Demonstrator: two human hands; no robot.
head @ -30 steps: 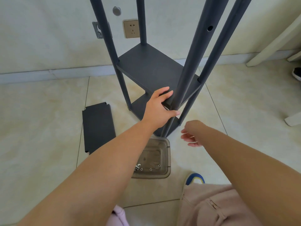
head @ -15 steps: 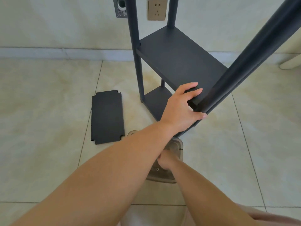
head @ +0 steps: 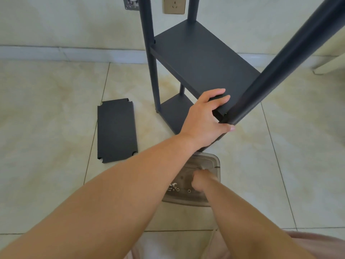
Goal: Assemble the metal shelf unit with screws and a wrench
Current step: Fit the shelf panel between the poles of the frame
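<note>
A dark grey metal shelf unit (head: 201,58) stands on the tiled floor, with two shelves fixed between round posts. My left hand (head: 205,118) grips the near corner of its upper shelf where a post (head: 280,62) meets it. My right hand (head: 200,181) is down inside a clear plastic tray (head: 214,161) on the floor, fingers curled over small screws (head: 177,189) in its bottom; what it holds is hidden. A loose shelf panel (head: 116,130) lies flat to the left.
A wall with a socket (head: 174,5) and baseboard runs behind the shelf unit. A white furniture leg (head: 328,66) stands at the far right. My pink-clad knees are at the bottom edge.
My right hand dropped from beside the post into the tray. The view swung down and left. My left hand has kept its grip on the shelf corner.
</note>
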